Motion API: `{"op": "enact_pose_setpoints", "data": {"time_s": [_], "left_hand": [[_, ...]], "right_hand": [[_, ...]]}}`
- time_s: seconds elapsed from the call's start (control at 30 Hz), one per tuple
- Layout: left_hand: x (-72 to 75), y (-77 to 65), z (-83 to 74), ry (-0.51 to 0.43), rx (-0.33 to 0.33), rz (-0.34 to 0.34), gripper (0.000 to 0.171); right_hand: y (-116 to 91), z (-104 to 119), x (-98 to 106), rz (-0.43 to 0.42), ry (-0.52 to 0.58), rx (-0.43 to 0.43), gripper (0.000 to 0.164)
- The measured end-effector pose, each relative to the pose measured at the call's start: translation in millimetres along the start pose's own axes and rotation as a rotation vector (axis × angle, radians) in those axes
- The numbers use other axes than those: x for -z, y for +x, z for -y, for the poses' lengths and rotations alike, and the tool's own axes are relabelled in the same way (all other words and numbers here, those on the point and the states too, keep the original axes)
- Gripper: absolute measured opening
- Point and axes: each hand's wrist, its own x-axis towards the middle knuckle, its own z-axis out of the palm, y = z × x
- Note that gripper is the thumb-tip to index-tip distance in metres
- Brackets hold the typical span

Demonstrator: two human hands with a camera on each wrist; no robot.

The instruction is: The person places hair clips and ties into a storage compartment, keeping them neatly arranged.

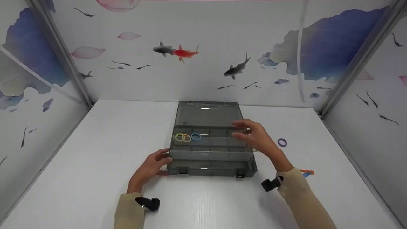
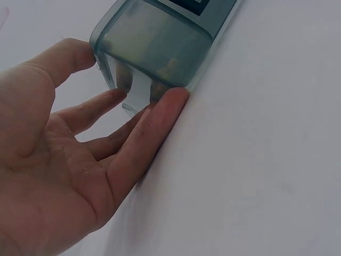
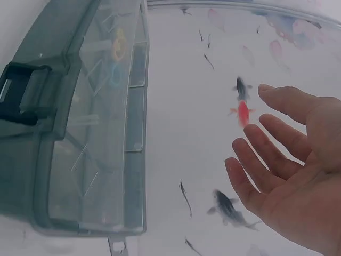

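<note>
A grey translucent divided box (image 1: 211, 173) lies on the table with its lid (image 1: 208, 114) folded back. Against its left side rest the fingertips of my left hand (image 1: 154, 165), thumb at the upper edge, fingers spread lower along the wall. My right hand (image 1: 256, 136) hovers over the box's right end with fingers apart and nothing held. Inside at the back left sit a yellow ring (image 1: 178, 137), a pale orange ring (image 1: 186, 138) overlapping it, and a blue ring (image 1: 196, 136). The box's side wall (image 2: 160, 42) shows near my fingertips in the left wrist view.
A purple ring (image 1: 282, 142) lies on the table right of the box. Beside the right sleeve are an orange piece (image 1: 307, 171) and a blue piece (image 1: 307, 174), partly hidden. Printed wall panels (image 1: 203, 79) enclose the table at back and sides.
</note>
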Motion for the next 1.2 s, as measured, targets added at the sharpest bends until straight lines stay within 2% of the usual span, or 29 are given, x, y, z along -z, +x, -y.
{"op": "enact_pose_setpoints", "data": {"time_s": [0.13,0.3,0.47,0.8,1.0,1.2], "left_hand": [[-0.4,0.0,0.5,0.002,0.007,-0.011,0.059],[0.4,0.8,1.8,-0.004,-0.001,0.000,0.060],[0.5,1.6,2.5,-0.002,-0.007,0.009,0.060],[0.5,2.4,1.8,-0.004,-0.016,0.013,0.061],[0.9,-0.2,1.9,-0.009,-0.009,0.000,0.059],[0.5,-0.9,0.3,0.001,-0.004,-0.003,0.058]], "right_hand": [[-10.6,-16.0,9.6,-0.048,0.003,-0.021,0.045],[-23.5,-40.0,20.0,-0.104,-0.065,-0.070,0.045],[-36.9,-65.8,35.1,-0.123,-0.097,-0.151,0.050],[-52.6,-113.3,74.5,-0.161,-0.125,-0.255,0.057],[-59.3,-133.4,90.1,-0.144,-0.109,-0.342,0.067],[-58.6,-152.5,98.6,-0.071,-0.081,-0.502,0.079]]}}
